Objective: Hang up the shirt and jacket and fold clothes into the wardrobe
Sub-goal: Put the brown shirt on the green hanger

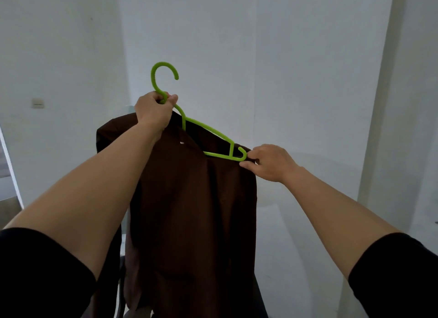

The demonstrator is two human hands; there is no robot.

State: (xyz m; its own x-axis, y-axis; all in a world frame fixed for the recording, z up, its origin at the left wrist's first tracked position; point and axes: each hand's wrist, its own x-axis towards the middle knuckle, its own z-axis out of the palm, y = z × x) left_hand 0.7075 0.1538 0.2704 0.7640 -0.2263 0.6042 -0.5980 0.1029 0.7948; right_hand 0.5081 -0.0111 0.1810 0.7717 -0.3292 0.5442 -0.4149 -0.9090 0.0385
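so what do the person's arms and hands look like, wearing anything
Both forearms are bare, with black sleeves ending around the elbows: the left sleeve and the right sleeve. The left hand and right hand are bare too: no gloves, and no rings, watch or bracelets show in this view.

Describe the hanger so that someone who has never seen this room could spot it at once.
Start at the dark brown garment held up before the white wall, in the middle of the view. Along its shoulders runs the green plastic hanger, its neck gripped by the left hand and its end by the right hand. It is the only bright-coloured thing there.
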